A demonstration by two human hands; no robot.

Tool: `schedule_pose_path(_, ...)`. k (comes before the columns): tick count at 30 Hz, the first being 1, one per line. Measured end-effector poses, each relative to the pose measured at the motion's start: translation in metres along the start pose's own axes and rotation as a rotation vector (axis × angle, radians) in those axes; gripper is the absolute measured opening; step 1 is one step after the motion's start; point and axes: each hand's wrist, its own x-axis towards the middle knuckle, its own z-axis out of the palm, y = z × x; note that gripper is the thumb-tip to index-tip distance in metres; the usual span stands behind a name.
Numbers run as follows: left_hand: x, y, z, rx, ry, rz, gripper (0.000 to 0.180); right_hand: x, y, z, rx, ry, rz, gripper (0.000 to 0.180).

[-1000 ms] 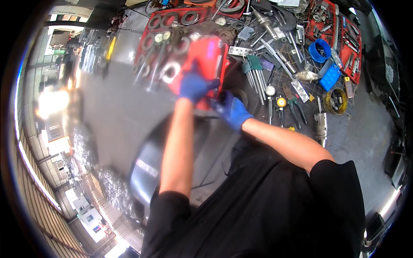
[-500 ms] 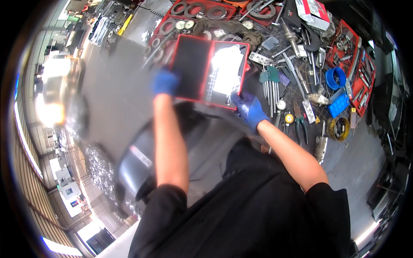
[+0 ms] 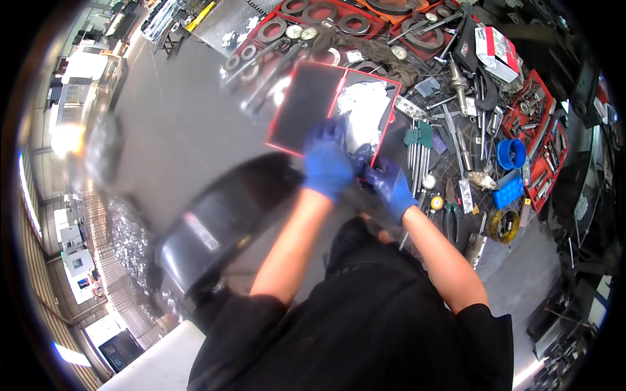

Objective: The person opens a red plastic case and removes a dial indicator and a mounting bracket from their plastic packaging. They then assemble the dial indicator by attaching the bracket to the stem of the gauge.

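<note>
A flat red-edged case [image 3: 303, 114] with a dark lining lies open in front of me, tilted. Its right half bears a bright white, crumpled-looking sheet [image 3: 362, 111], partly washed out by glare. My right hand [image 3: 391, 188], in a blue glove, pinches the near right corner of that case. My left hand [image 3: 327, 161], gloved the same, is over the case's near edge by the hinge; motion blurs its fingers, and I cannot see whether they hold anything.
Crowded tools cover the bench beyond and to the right: hex keys in a green holder [image 3: 418, 135], pliers [image 3: 450, 208], a blue round container [image 3: 511, 154], red trays [image 3: 546, 156] and metal rings [image 3: 319, 13]. A black curved cover [image 3: 208, 228] stands at left.
My left hand has moved right, from the case's left edge to its near edge by the hinge. The case and my right hand sit slightly farther right and lower in view.
</note>
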Motion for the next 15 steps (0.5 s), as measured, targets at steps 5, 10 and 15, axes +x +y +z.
schedule_pose_path(5,0.004,0.020,-0.009,0.051,-0.087,-0.149,0.070,-0.004,0.001,0.004,0.031,-0.035,-0.060,0.027)
schedule_pose_path(10,0.007,-0.013,0.000,-1.002,0.133,-0.526,0.037,-0.005,0.005,-0.001,-0.067,0.029,-0.071,0.034)
schedule_pose_path(15,0.011,-0.056,-0.023,-1.017,0.198,-0.672,0.039,-0.005,0.013,-0.008,0.091,0.009,0.018,0.043)
